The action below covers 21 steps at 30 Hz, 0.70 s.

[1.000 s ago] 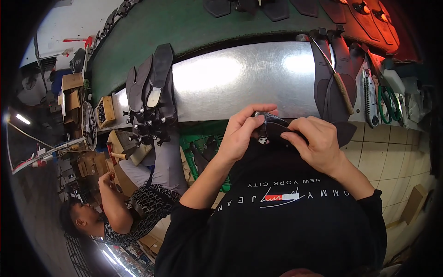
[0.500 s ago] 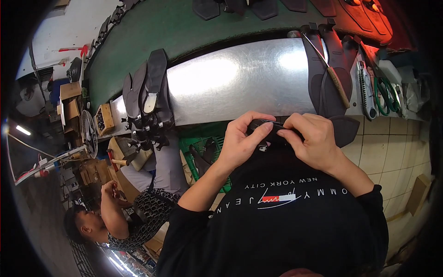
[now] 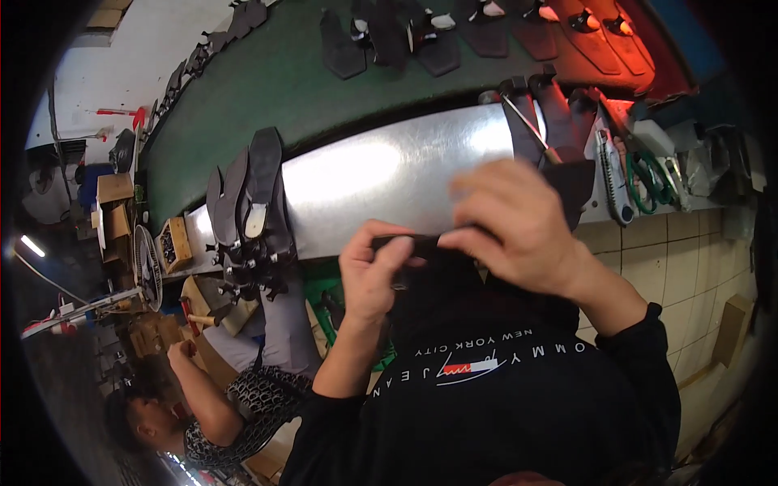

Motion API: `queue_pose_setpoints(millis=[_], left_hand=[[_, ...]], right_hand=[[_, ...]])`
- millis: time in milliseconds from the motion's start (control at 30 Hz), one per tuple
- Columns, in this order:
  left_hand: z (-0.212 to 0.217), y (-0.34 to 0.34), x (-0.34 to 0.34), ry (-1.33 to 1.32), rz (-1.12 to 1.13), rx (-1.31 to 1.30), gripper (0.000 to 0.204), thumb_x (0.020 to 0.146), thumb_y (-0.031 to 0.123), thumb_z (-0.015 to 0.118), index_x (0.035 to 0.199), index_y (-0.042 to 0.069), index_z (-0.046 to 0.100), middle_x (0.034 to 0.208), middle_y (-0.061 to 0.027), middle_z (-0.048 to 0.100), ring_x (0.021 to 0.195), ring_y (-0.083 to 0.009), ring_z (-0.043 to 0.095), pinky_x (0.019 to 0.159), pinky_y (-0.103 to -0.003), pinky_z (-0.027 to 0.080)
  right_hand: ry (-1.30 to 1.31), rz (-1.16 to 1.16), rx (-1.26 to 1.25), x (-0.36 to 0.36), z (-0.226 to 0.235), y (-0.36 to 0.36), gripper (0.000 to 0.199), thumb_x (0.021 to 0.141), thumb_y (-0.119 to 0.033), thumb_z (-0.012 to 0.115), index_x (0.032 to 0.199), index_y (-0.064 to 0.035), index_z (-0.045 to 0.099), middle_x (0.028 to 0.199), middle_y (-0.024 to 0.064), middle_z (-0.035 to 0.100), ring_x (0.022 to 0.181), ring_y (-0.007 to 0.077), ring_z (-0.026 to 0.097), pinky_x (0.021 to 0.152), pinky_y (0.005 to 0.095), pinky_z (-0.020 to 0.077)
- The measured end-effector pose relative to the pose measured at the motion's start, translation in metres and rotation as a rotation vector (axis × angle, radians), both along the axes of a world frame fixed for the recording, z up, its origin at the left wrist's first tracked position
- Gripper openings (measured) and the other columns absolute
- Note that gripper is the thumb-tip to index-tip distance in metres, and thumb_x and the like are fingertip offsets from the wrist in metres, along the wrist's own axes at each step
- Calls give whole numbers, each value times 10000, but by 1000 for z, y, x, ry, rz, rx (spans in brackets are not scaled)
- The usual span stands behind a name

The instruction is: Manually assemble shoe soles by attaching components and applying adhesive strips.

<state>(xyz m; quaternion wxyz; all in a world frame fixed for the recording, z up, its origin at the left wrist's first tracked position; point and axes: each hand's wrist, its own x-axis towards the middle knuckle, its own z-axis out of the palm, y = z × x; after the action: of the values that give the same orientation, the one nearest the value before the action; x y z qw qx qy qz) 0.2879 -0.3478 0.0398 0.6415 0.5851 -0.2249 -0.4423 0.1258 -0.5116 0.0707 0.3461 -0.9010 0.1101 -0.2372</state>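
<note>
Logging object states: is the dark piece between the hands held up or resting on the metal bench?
Held up: left hand and right hand pinch the dark piece.

Your right hand [image 3: 510,223] was motion-blurred, so its fingertips could not be told apart. The dark piece [image 3: 405,243] you pinched with your left hand [image 3: 369,275] was mostly hidden behind both hands; its shape could not be told. The dark soles [image 3: 389,36] at the top were cut off by the picture's edge. The tools [image 3: 648,174] at the bench's right end were too small and crowded to identify beyond green handles.
</note>
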Motion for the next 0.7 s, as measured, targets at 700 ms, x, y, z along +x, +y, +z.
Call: queue_pose_setpoints(millis=[700], left_hand=[[-51,-14,-4,1212,319,65,256,839,291,718,1009,119,633,949,-15,667,815,-135,632,488,-175,434]], right_hand=[[150,68,1123,-5,-61,43,640,888,-6,500,1484,-96,283,623,-5,556,567,50,484,552,206,401]])
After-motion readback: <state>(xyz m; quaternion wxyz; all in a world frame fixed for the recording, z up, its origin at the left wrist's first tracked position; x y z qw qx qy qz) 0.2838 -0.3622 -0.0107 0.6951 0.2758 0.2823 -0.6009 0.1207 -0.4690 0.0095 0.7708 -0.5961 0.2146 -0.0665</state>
